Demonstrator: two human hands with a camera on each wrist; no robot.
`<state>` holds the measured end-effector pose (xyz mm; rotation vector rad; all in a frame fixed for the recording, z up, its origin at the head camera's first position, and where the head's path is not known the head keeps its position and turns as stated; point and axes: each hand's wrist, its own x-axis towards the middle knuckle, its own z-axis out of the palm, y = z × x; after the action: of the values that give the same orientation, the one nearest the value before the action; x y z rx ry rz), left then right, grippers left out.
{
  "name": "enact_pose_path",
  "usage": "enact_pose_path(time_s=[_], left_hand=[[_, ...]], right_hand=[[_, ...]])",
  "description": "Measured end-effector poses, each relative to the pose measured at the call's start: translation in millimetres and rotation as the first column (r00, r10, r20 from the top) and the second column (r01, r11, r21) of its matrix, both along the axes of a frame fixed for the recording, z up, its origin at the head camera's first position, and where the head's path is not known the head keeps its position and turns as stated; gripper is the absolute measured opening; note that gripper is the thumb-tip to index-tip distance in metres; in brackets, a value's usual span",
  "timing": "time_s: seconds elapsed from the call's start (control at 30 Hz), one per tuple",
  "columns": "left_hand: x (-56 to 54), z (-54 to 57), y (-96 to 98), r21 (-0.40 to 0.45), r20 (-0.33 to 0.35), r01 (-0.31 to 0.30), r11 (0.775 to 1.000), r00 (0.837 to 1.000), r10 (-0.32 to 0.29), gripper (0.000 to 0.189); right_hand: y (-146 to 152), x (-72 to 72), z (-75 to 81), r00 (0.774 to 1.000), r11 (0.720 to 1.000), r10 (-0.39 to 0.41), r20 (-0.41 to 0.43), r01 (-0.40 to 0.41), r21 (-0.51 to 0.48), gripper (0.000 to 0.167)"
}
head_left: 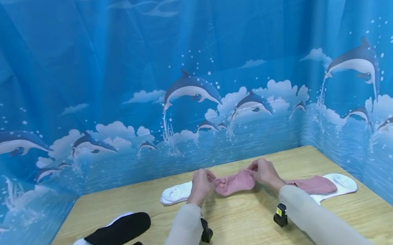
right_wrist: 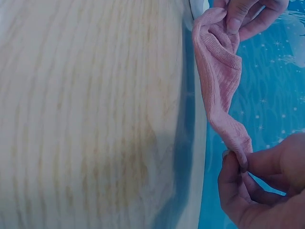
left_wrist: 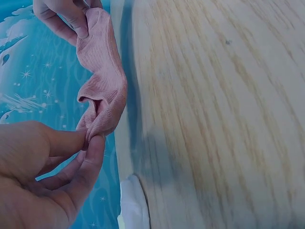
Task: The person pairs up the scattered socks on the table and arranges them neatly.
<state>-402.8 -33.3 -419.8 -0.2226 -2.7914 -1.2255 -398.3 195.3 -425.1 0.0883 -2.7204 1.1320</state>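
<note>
Left hand (head_left: pixel 201 187) pinches one end of a pink sock (head_left: pixel 237 182), thumb against fingertips, close by the sock's mouth; across from it the right hand (head_left: pixel 265 173) nips the other end the same way. Between them the sock spans sideways above the table's (head_left: pixel 245 234) far part. Just beside the left hand lies a white sock (head_left: pixel 175 194); right of the right hand, a second pink sock (head_left: pixel 316 185).

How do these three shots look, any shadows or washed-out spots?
Head view: bright, with only soft, faint shadows on the table; left wrist view: a soft-edged grey shadow lies on the table beside the pink sock and left hand; right wrist view: similar shadow near the right hand, table washed out toward the upper left.
</note>
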Motion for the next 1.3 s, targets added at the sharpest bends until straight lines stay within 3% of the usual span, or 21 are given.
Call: enact_pose_path(time_s=[0.47, 0.63, 1.3], left_hand=[[-1.9, 0.1, 3.5, -0.016, 0.021, -0.017, 1.000, 1.000, 0.017, 0.007], [-1.8, -1.1, 3.5, -0.020, 0.022, -0.022, 1.000, 0.999, 0.022, 0.009], [-1.0, -6.1, 3.0, -0.035, 0.031, -0.005, 0.999, 1.000, 0.006, 0.011]], right_hand=[[0, -3.9, -3.9, 0.999, 0.999, -0.014, 0.046, 0.016, -0.033, 0.012], [1, -5.2, -6.6, 0.999, 1.000, 0.012, 0.045, -0.012, -0.007, 0.022], [4, -12.0, -14.9, 0.998, 0.999, 0.039, 0.051, -0.041, 0.025, 0.021]])
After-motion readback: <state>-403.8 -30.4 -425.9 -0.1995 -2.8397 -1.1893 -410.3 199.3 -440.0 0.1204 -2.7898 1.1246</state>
